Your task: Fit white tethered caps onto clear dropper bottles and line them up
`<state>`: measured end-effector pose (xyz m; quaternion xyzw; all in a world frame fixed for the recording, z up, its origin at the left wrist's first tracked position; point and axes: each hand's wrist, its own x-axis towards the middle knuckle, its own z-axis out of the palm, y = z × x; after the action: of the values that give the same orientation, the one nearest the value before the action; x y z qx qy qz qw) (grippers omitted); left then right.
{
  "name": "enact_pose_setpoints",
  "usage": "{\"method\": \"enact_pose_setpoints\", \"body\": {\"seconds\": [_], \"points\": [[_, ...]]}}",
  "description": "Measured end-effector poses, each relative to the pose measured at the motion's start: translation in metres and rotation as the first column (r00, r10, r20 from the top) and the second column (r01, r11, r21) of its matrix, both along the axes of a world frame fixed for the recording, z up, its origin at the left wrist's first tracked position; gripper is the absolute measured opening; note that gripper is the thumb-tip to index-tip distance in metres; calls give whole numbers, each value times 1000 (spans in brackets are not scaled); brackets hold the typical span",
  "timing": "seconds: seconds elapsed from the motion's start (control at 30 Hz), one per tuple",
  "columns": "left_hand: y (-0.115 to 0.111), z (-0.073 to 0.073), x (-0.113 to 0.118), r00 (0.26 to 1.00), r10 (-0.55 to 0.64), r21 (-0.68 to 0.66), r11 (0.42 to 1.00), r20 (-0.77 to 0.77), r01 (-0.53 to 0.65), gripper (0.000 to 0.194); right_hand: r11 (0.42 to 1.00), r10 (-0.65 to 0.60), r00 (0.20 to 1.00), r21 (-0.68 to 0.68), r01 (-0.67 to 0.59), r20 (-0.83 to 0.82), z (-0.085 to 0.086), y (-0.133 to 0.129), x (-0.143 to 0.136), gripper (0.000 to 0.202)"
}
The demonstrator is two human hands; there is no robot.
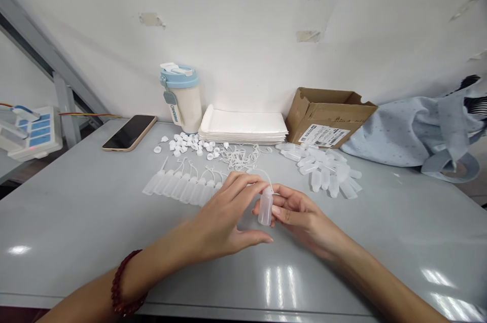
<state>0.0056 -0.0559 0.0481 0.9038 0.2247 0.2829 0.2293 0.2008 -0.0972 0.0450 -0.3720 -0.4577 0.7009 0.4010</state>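
A small translucent bottle [265, 209] with a thin white cord loop at its neck stands upright between my hands. My right hand [299, 211] grips it from the right between thumb and fingers. My left hand [232, 209] reaches over from the left, its fingertips at the bottle's top and its thumb stretched apart below. Behind my left hand lies a row of similar bottles [173, 183] with cords. White caps [184, 143] and a tangle of white cords [241, 156] lie farther back. Several loose bottles without cords [325, 173] are piled to the right.
A phone [129, 133] lies at the back left. A blue-lidded cup [182, 100], a stack of white envelopes [243, 128] and an open cardboard box [329, 117] stand along the wall. At right rests a light blue cloth bag [399, 133].
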Motion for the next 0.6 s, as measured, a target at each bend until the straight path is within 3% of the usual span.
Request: {"method": "enact_pose_setpoints", "body": {"seconds": [0.17,0.3,0.6], "points": [[1,4,2,1000,7,7,1000,-6,-7,45,999,20,1000,-41,-20,-5,-3,1,-2,30],[4,4,1,999,33,-4,999,-13,-33,43,999,47,996,21,-49,69,-7,3,-3,28],[34,2,-25,964,126,11,992,-236,-126,37,999,-9,977,48,-2,212,-9,3,-2,34]]}}
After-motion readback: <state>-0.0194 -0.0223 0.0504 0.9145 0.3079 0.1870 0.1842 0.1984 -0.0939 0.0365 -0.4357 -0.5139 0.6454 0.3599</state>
